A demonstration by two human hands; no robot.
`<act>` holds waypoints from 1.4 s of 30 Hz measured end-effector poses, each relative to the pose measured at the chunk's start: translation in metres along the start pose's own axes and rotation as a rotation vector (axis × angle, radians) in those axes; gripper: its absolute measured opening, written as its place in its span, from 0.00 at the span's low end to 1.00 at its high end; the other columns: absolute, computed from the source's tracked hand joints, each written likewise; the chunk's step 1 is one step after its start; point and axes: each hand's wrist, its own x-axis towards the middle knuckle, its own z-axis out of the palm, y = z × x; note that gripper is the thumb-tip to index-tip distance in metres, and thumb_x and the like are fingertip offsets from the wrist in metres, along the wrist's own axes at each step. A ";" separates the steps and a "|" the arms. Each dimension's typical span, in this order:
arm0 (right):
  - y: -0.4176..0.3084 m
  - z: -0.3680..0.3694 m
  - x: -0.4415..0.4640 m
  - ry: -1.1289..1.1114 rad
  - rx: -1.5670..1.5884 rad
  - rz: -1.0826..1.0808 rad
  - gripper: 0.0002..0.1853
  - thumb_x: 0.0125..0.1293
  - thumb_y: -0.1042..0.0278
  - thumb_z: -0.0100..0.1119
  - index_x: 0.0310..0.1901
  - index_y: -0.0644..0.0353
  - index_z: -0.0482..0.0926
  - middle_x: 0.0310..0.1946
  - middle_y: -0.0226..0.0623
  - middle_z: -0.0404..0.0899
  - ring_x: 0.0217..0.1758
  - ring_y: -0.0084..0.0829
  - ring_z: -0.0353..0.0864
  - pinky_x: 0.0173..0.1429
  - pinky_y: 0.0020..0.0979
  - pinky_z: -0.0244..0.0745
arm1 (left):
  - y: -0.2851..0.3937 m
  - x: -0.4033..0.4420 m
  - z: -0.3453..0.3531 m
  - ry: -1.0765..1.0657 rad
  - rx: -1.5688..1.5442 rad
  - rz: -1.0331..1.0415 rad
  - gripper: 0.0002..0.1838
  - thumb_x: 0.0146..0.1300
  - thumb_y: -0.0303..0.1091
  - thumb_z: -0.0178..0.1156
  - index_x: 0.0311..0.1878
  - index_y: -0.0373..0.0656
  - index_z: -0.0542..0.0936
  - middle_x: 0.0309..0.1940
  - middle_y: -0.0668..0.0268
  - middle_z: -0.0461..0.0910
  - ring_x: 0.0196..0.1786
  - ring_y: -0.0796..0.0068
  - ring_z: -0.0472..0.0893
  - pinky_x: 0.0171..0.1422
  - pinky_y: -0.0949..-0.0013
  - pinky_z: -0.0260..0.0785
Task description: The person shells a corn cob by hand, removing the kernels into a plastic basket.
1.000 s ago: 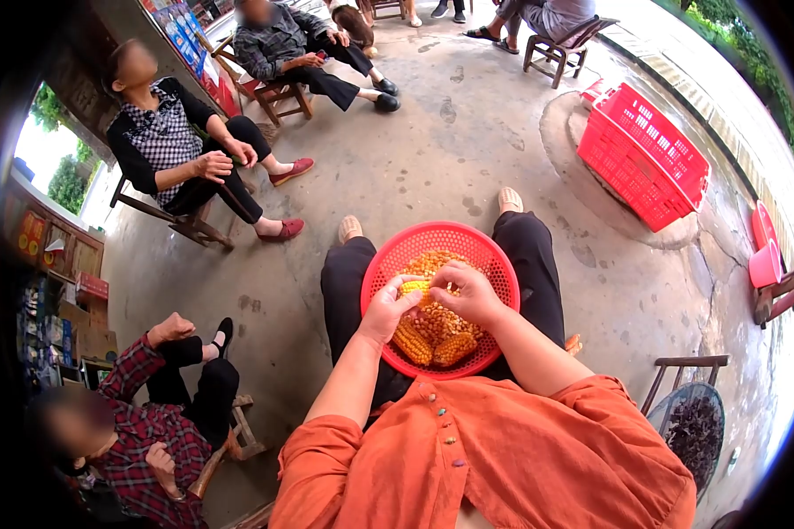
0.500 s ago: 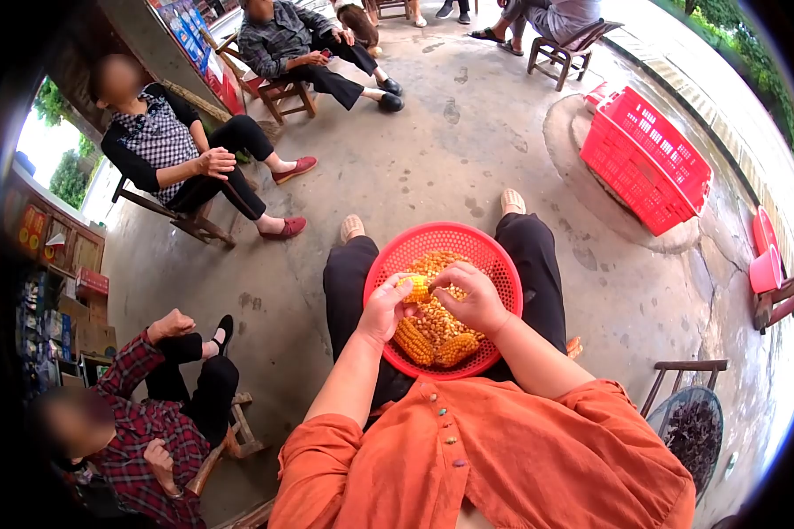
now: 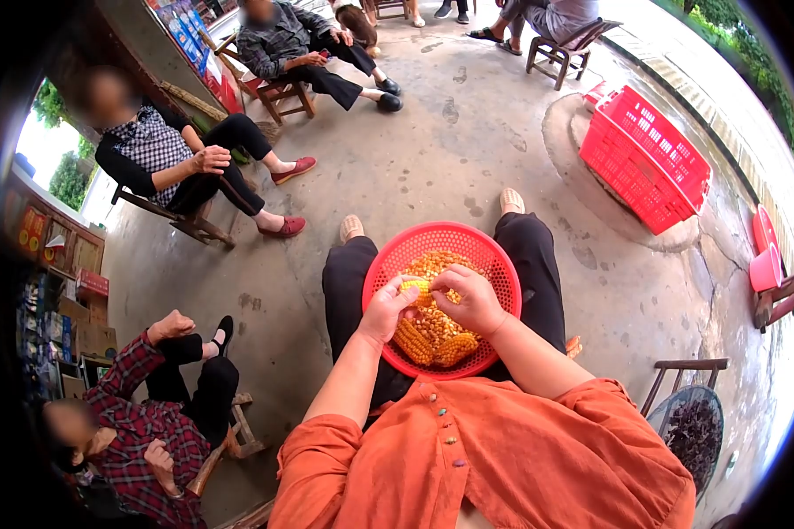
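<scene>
Partly shelled maize in a red perforated basket [image 3: 505,275], set on the lap over dark trousers [image 3: 535,264]. Loose kernels [image 3: 441,323] cover the basket's middle and spread toward its far edge; this portion appears done. Two maize cobs [image 3: 412,342] lie side by side at the near edge, left of centre, their visible rows full, and so apparently remain to be shelled. A yellow cob [image 3: 415,290], above the kernels, is grasped in the left hand [image 3: 385,310]; how much of it is stripped is hidden. The right hand [image 3: 473,301] bends its fingers at the cob's right end; whether they grip it cannot be told.
</scene>
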 end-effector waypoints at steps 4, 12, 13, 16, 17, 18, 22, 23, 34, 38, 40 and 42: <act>0.000 0.003 0.000 -0.002 0.003 0.016 0.05 0.56 0.74 0.63 0.34 0.59 0.79 0.30 0.40 0.78 0.35 0.45 0.81 0.38 0.39 0.76 | -0.001 0.000 0.002 0.024 0.043 0.019 0.09 0.71 0.31 0.56 0.51 0.42 0.77 0.37 0.72 0.78 0.28 0.87 0.70 0.33 0.81 0.67; 0.012 0.004 -0.001 0.023 0.132 0.099 0.04 0.58 0.76 0.63 0.36 0.60 0.81 0.33 0.41 0.78 0.38 0.42 0.81 0.43 0.35 0.76 | 0.002 -0.001 0.008 0.016 0.021 0.006 0.09 0.70 0.32 0.57 0.51 0.42 0.77 0.36 0.72 0.78 0.26 0.87 0.70 0.32 0.81 0.66; 0.011 0.002 0.000 0.022 0.132 0.099 0.04 0.58 0.76 0.63 0.36 0.60 0.81 0.33 0.41 0.78 0.38 0.42 0.81 0.43 0.35 0.76 | 0.003 -0.001 0.008 0.017 0.020 0.006 0.09 0.70 0.32 0.57 0.51 0.42 0.77 0.36 0.72 0.78 0.26 0.87 0.70 0.32 0.81 0.66; 0.007 -0.001 0.001 -0.019 0.120 0.042 0.05 0.58 0.76 0.63 0.36 0.60 0.81 0.34 0.39 0.79 0.39 0.43 0.81 0.44 0.35 0.77 | 0.003 -0.001 0.007 0.023 0.011 0.003 0.10 0.70 0.33 0.57 0.52 0.42 0.76 0.35 0.72 0.77 0.26 0.86 0.70 0.33 0.81 0.66; 0.005 -0.003 0.001 -0.021 0.068 0.004 0.06 0.56 0.76 0.63 0.36 0.59 0.81 0.34 0.39 0.78 0.39 0.43 0.81 0.44 0.36 0.77 | 0.002 -0.001 0.006 0.022 0.011 0.005 0.10 0.71 0.33 0.57 0.52 0.42 0.76 0.35 0.72 0.77 0.26 0.86 0.70 0.33 0.81 0.66; 0.003 -0.003 0.001 -0.023 0.016 -0.035 0.06 0.55 0.76 0.64 0.36 0.58 0.81 0.34 0.38 0.78 0.39 0.43 0.80 0.44 0.37 0.77 | 0.001 0.000 0.005 0.022 0.011 0.007 0.10 0.71 0.33 0.57 0.52 0.42 0.76 0.35 0.72 0.77 0.26 0.86 0.70 0.33 0.81 0.67; 0.005 -0.002 0.002 0.000 -0.097 -0.159 0.08 0.52 0.76 0.64 0.35 0.56 0.80 0.34 0.37 0.78 0.39 0.43 0.79 0.44 0.38 0.76 | -0.001 0.001 0.006 0.043 0.001 0.022 0.10 0.71 0.33 0.57 0.52 0.42 0.76 0.34 0.72 0.77 0.26 0.86 0.70 0.33 0.81 0.67; 0.003 -0.002 0.003 -0.010 -0.123 -0.176 0.08 0.51 0.75 0.64 0.34 0.56 0.79 0.34 0.36 0.77 0.39 0.43 0.78 0.44 0.38 0.75 | -0.001 0.001 0.006 0.063 0.014 0.026 0.10 0.71 0.32 0.56 0.52 0.42 0.76 0.34 0.72 0.77 0.26 0.86 0.70 0.33 0.81 0.66; 0.009 -0.001 0.004 -0.075 -0.219 -0.230 0.08 0.51 0.72 0.62 0.34 0.58 0.77 0.32 0.38 0.75 0.38 0.43 0.76 0.44 0.40 0.74 | -0.003 0.000 0.008 0.077 0.157 0.050 0.09 0.70 0.30 0.57 0.52 0.43 0.76 0.34 0.75 0.77 0.27 0.89 0.69 0.31 0.83 0.62; 0.012 0.001 0.003 -0.082 -0.238 -0.212 0.08 0.50 0.73 0.62 0.33 0.58 0.76 0.31 0.39 0.75 0.38 0.44 0.75 0.44 0.39 0.74 | -0.004 0.003 0.007 0.071 0.165 0.045 0.09 0.70 0.30 0.57 0.51 0.43 0.76 0.34 0.75 0.77 0.26 0.89 0.69 0.31 0.83 0.62; 0.012 0.000 0.004 -0.082 -0.247 -0.207 0.08 0.49 0.74 0.63 0.32 0.57 0.75 0.31 0.38 0.75 0.37 0.44 0.75 0.44 0.39 0.74 | -0.006 0.004 0.006 0.065 0.166 0.044 0.09 0.70 0.30 0.57 0.51 0.43 0.76 0.34 0.75 0.77 0.26 0.89 0.69 0.31 0.83 0.63; 0.010 -0.002 0.004 -0.126 -0.243 -0.162 0.08 0.50 0.75 0.63 0.32 0.58 0.75 0.32 0.39 0.76 0.38 0.45 0.76 0.45 0.39 0.74 | -0.006 0.004 0.005 0.037 0.177 0.030 0.09 0.70 0.31 0.58 0.51 0.43 0.76 0.35 0.74 0.77 0.26 0.89 0.69 0.31 0.83 0.63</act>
